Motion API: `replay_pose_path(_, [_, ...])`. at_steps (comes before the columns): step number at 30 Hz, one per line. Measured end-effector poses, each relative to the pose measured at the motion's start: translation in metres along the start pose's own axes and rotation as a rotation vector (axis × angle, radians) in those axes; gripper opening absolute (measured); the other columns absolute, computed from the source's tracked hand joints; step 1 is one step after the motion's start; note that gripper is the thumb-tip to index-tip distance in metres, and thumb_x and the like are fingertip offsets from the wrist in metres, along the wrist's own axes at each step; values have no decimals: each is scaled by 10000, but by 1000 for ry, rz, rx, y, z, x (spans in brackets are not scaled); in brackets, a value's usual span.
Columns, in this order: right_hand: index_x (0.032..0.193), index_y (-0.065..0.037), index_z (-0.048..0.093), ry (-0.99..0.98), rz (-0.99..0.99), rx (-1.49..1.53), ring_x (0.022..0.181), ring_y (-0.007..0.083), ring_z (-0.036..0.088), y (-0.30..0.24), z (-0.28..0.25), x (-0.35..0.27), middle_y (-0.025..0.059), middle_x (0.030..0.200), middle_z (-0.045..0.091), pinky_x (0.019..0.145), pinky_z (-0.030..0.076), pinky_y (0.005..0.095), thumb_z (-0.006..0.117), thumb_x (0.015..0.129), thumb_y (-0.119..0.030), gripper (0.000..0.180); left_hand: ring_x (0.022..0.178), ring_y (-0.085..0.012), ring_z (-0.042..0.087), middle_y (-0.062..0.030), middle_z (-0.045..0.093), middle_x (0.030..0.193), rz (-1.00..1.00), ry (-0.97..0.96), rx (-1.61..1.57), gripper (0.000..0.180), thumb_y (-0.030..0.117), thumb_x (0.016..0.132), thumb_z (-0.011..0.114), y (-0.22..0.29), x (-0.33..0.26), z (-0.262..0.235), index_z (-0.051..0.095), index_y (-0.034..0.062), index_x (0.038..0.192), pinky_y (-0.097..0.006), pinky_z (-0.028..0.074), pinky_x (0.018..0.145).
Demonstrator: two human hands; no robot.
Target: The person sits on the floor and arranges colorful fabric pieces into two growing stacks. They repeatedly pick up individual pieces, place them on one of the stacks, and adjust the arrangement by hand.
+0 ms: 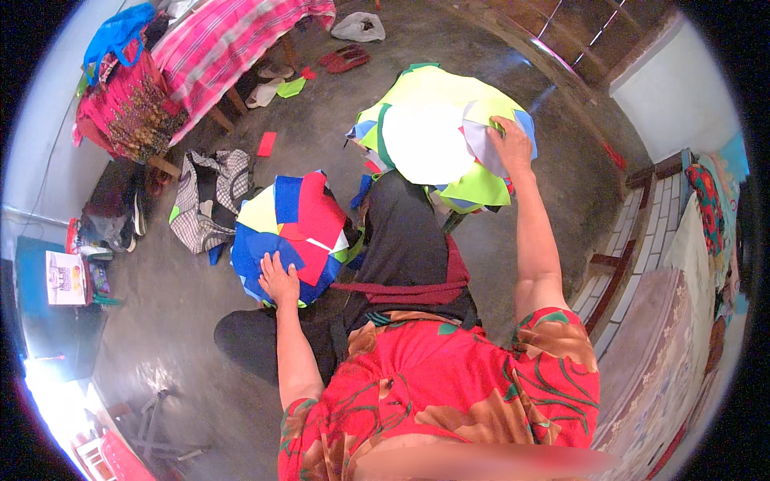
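Note:
My left hand (278,279) lies with its fingers spread on a rounded heap of colourful cloth pieces (277,215), in blue, red, white and lime, on the floor to the left of my legs. Beyond my knees a second heap of cloth pieces (473,188) has lime, blue and green edges. A large bright white piece (425,143) covers its middle. At that heap's right side my right hand (511,146) is bent over a pale grey cloth piece (480,144), fingertips closed on its edge. What lies under both heaps is hidden.
A checked bag (204,196) slumps open at the left, near a red cloth scrap (267,144). Shoes (345,59) and a white plastic bag (358,27) lie farther off. A pink-striped cloth (216,52) covers furniture at the far left. A wooden bed frame (634,240) stands right.

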State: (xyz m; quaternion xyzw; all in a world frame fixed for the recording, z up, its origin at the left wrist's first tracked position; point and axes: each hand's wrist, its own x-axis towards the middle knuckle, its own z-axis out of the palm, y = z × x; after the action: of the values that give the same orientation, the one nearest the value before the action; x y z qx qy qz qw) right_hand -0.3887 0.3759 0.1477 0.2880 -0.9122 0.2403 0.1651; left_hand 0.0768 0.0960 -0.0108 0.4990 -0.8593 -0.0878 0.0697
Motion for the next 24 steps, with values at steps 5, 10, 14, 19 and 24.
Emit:
replay_pose_path(5, [938, -162, 620, 144, 58, -62, 743, 310, 603, 0, 9, 1, 77, 837, 637, 632, 466, 398, 595, 792, -285, 193, 1294, -270, 268, -85, 320, 1382, -7, 0, 9, 519, 257, 796, 588, 0, 0, 1, 408, 131, 1266, -511, 260, 992])
replay_pose_path(10, [923, -127, 621, 231, 157, 100, 693, 284, 605, 9, 14, 3, 88, 761, 630, 609, 457, 369, 594, 808, -288, 200, 1293, -270, 270, -90, 323, 1379, 10, 14, 22, 515, 258, 796, 588, 4, 3, 4, 411, 131, 1263, -509, 267, 989])
replay_pose_path(14, [935, -80, 610, 338, 81, 323, 658, 248, 590, -36, -4, 8, 115, 745, 612, 609, 449, 331, 590, 828, -231, 186, 1290, -268, 276, -91, 332, 1372, 1, 11, 22, 522, 272, 792, 596, 1, 3, 1, 415, 132, 1261, -497, 271, 984])
replay_pose_path(19, [989, 1, 569, -16, 43, 1001, 805, 67, 523, -116, -5, -19, -11, 896, 579, 704, 432, 236, 526, 894, -131, 168, 1288, -249, 270, -82, 329, 1376, -4, 4, 73, 538, 309, 787, 601, -5, 1, -3, 418, 139, 1264, -457, 268, 981])
replay_pose_path(24, [1017, -16, 557, -538, 347, 1562, 834, 89, 527, -216, 27, -89, 8, 922, 579, 766, 429, 227, 499, 905, -120, 164, 1339, -267, 171, -94, 231, 1433, -9, -87, -8, 561, 330, 828, 540, -4, 3, 4, 342, 142, 1318, -505, 199, 1035])
